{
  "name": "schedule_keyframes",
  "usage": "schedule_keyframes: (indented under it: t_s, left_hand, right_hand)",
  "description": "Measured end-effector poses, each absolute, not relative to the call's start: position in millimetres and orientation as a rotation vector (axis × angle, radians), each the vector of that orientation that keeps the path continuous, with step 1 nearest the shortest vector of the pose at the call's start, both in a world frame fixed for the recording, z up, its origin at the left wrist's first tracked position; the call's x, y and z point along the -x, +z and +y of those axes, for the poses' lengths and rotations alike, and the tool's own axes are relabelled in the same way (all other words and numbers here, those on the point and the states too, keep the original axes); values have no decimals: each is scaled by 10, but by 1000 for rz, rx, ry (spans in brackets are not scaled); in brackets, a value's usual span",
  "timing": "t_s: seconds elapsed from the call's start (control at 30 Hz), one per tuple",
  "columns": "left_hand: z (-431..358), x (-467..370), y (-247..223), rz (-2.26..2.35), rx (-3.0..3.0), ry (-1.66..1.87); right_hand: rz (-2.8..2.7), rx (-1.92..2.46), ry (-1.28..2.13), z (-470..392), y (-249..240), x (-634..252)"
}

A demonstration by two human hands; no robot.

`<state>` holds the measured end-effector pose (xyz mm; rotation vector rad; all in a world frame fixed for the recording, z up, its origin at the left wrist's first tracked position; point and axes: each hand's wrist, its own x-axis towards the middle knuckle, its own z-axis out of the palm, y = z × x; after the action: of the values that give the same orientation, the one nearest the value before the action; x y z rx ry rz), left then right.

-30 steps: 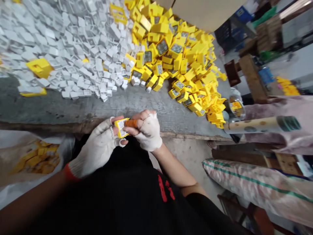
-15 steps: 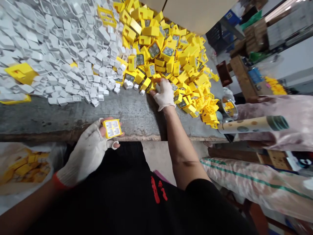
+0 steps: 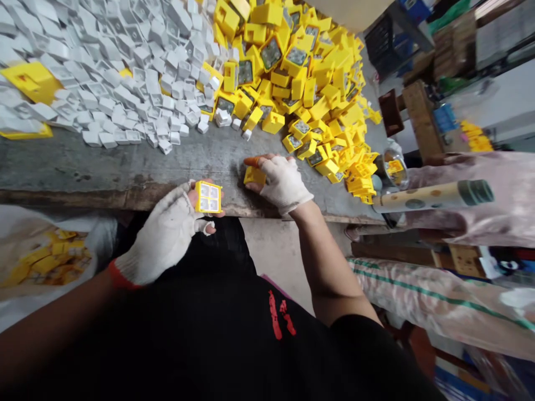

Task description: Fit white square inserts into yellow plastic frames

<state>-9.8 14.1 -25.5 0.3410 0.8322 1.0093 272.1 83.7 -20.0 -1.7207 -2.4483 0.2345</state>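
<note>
In a white fingerless glove, my left hand (image 3: 171, 228) holds a small yellow plastic frame (image 3: 208, 198) with four pale square compartments facing up. It is over the table's front edge. My right hand (image 3: 282, 181), gloved the same way, grips a yellow plastic housing (image 3: 254, 175) just above the metal tabletop, with its fingers over the top and side. Behind it spreads a heap of yellow housings (image 3: 309, 83), some showing grey insides. Left of that heap lies a broad pile of small white plastic caps (image 3: 125, 72).
A bag of yellow parts (image 3: 54, 256) stands below the table at the left. At the right end are a clear container (image 3: 395, 167) with yellow pieces and a patterned roll (image 3: 434, 197). Large wrapped sacks (image 3: 438, 303) lie beyond on the right.
My right hand has drawn back from the yellow heap toward the table's front edge, bringing a yellow housing. My left hand, still holding its frame, appears slightly higher and further right.
</note>
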Motion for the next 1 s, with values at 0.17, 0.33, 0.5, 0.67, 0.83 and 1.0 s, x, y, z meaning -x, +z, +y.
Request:
schedule_keyframes:
  t_s: [0.17, 0.33, 0.5, 0.67, 0.83, 1.0]
  left_hand:
    - [115, 77, -310, 835, -351, 1010]
    - [107, 68, -310, 798, -359, 999]
    - [83, 52, -284, 765, -350, 973]
    - [63, 29, -261, 787, -355, 944]
    - [52, -5, -206, 795, -385, 920]
    - [4, -22, -186, 818, -438, 935]
  right_hand:
    - [-2335, 1747, 347, 835, -402, -2871]
    - [-2349, 1698, 245, 763, -466, -2874]
    - [-2218, 1294, 375, 518, -217, -2647]
    - [-2227, 1155, 517, 283, 66, -2397]
    - [-2274, 1155, 542, 281, 48, -2350]
    - [-2309, 1079, 523, 268, 19, -2386]
